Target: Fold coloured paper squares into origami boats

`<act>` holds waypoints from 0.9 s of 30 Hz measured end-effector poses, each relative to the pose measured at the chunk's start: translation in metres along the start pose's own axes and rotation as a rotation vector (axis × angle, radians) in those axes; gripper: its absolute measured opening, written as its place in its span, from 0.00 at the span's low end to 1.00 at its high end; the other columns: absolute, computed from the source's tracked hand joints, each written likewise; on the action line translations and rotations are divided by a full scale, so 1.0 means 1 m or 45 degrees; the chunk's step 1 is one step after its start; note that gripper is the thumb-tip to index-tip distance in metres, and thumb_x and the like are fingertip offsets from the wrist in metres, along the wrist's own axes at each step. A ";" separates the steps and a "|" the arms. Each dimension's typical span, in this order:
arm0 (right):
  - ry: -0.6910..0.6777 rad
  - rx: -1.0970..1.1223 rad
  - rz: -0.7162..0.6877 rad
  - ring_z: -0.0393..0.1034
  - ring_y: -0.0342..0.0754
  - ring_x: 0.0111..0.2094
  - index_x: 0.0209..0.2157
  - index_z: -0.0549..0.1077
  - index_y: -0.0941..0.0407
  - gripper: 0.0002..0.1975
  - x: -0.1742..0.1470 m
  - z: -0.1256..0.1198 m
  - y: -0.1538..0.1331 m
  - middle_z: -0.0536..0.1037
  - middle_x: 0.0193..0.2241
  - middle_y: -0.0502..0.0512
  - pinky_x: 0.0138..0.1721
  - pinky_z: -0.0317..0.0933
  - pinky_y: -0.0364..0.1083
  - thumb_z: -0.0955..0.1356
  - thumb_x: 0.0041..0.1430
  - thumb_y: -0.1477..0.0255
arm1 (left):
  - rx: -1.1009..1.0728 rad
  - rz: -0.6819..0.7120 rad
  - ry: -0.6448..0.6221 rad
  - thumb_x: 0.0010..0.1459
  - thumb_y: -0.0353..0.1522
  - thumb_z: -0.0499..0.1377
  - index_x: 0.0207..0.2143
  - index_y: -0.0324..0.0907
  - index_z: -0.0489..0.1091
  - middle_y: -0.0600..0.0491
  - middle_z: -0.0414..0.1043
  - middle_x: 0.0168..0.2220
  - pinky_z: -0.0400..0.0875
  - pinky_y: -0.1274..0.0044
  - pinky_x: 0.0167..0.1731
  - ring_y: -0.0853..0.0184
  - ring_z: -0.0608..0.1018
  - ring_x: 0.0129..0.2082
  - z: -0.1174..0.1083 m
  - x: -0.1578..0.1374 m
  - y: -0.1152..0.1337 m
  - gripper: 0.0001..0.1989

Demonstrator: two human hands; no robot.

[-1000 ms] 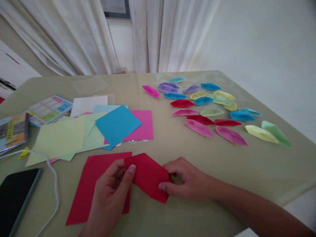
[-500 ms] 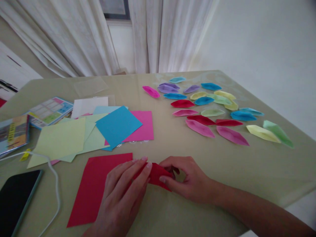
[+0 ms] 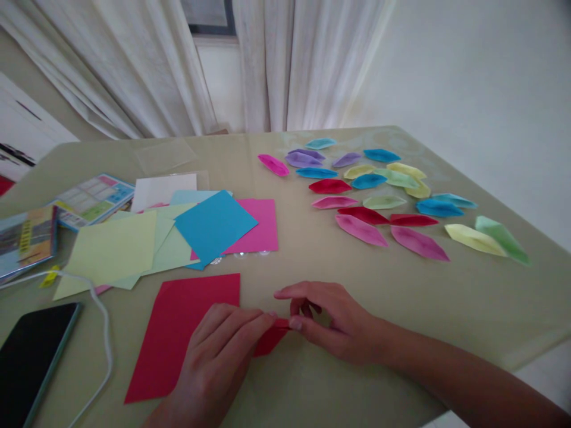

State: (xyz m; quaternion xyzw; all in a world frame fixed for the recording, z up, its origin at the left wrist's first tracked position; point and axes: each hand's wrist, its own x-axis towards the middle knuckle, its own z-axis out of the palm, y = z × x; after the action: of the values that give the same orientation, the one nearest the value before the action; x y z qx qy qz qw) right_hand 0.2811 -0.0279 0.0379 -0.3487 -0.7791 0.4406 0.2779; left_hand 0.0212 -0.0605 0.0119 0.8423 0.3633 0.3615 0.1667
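A small folded piece of red paper [image 3: 270,343] is held between my two hands above the near middle of the table. My left hand [image 3: 223,351] is closed over its left part, so much of the paper is hidden. At its right end, my right hand [image 3: 332,321] pinches the tip between thumb and a curled finger, the index finger stretched out above. Under and beside my left hand lies a flat red sheet [image 3: 178,333]. Beyond, on the right half of the table, rest several folded paper boats [image 3: 360,230] in pink, red, blue, yellow, green and purple.
Loose coloured sheets [image 3: 111,249], with a blue square [image 3: 216,226] on top, overlap at the left. A phone [image 3: 35,356], a white cable [image 3: 106,333] and booklets [image 3: 27,238] lie along the left side. Curtains [image 3: 312,65] hang behind the table [image 3: 307,267].
The red paper has turned and now shows a narrower top edge, with its body angled down to the left. My left fingers have bent further over it; my right index finger has straightened.
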 end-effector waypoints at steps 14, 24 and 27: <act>-0.134 0.470 0.225 0.81 0.48 0.42 0.57 0.75 0.56 0.17 0.003 0.000 0.001 0.85 0.43 0.58 0.44 0.74 0.45 0.73 0.69 0.67 | 0.010 0.047 -0.004 0.71 0.20 0.55 0.55 0.42 0.75 0.48 0.79 0.47 0.69 0.74 0.48 0.64 0.74 0.46 -0.003 0.003 0.002 0.16; -0.221 0.500 0.257 0.79 0.46 0.43 0.59 0.72 0.52 0.20 0.002 -0.001 0.002 0.81 0.50 0.56 0.45 0.74 0.46 0.73 0.68 0.69 | -0.017 0.111 -0.018 0.70 0.19 0.57 0.51 0.39 0.76 0.47 0.81 0.48 0.69 0.72 0.50 0.63 0.76 0.48 -0.002 0.002 0.000 0.14; -0.208 0.460 0.206 0.79 0.46 0.43 0.60 0.71 0.51 0.23 0.001 0.001 0.002 0.80 0.51 0.56 0.45 0.74 0.46 0.74 0.66 0.71 | -0.033 0.130 -0.015 0.68 0.19 0.59 0.52 0.38 0.76 0.47 0.81 0.51 0.69 0.71 0.50 0.63 0.76 0.49 -0.003 0.000 0.000 0.14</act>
State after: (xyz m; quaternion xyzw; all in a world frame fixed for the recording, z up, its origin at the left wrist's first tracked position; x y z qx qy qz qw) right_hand 0.2807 -0.0267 0.0358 -0.3179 -0.6769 0.6207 0.2355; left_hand 0.0189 -0.0603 0.0134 0.8595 0.3143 0.3693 0.1612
